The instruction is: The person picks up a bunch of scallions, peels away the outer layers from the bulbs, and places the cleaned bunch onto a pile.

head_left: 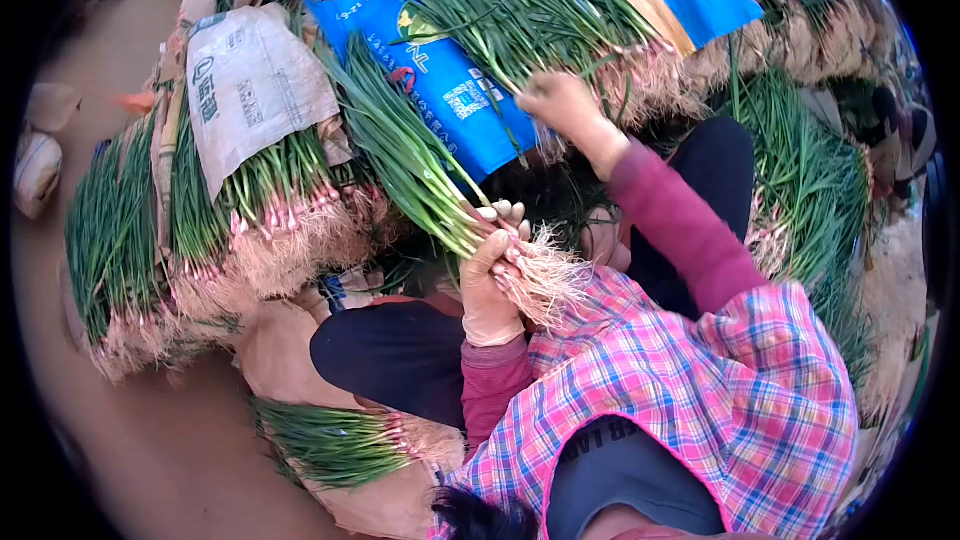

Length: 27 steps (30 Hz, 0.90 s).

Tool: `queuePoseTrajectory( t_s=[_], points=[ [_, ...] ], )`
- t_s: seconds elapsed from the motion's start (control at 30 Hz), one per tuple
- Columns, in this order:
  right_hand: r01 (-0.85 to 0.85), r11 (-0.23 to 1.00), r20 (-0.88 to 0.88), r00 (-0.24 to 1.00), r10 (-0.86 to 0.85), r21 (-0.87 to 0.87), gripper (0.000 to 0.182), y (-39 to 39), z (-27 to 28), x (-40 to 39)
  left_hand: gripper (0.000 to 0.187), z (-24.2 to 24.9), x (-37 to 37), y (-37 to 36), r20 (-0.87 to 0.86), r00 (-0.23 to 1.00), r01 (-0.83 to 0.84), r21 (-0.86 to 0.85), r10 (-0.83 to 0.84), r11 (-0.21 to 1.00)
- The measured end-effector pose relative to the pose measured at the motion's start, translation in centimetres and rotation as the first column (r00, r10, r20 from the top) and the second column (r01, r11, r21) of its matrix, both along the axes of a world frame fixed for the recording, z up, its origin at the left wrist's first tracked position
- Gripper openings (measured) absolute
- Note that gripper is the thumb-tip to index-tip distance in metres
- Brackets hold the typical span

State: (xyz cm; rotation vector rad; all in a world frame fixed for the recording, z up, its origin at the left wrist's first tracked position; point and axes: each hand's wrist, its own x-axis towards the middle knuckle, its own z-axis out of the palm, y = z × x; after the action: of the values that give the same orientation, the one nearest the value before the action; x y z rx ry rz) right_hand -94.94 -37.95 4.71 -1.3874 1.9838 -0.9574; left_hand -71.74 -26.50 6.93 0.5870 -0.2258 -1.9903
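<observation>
My left hand (pixel 488 285), in what looks like a pale glove, is wrapped round a bunch of spring onions (pixel 425 185). Their stringy roots (pixel 545 275) fan out to the right of it, and the green leaves slant up to the left over a blue printed sack (pixel 455 90). My right hand (pixel 568 112) is raised at the edge of the large spring onion pile (pixel 520 0). Its fingers are closed together; I cannot make out what, if anything, is between them.
More spring onions (pixel 285 185) stand in rows at left, partly under a white printed sack (pixel 255 90). A small bundle (pixel 335 440) lies on brown sacking by my left knee (pixel 390 355). Further spring onions (pixel 810 190) lie at right. Bare floor (pixel 150 440) shows at lower left.
</observation>
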Motion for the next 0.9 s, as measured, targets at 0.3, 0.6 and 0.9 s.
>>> queuePoseTrajectory(
  t_s=[0.3,0.6,0.9],
  points=[
    [-0.146,0.986,0.862,0.508,0.003,0.082,0.021,10.7,-2.4,5.7,0.038,-2.9,-2.5,-0.3,0.295,0.950,0.073,0.095,-0.098,0.993],
    [0.092,0.989,0.993,-0.010,-0.118,0.118,0.011,6.4,-6.0,3.9,0.032,-1.5,-1.0,0.1,0.080,0.992,0.098,0.040,-0.101,0.994],
    [0.038,0.988,0.921,-0.369,-0.123,0.147,0.015,4.7,-6.7,6.1,0.031,0.8,-1.1,0.5,-0.319,0.935,0.159,-0.008,-0.153,0.987]
  ],
)
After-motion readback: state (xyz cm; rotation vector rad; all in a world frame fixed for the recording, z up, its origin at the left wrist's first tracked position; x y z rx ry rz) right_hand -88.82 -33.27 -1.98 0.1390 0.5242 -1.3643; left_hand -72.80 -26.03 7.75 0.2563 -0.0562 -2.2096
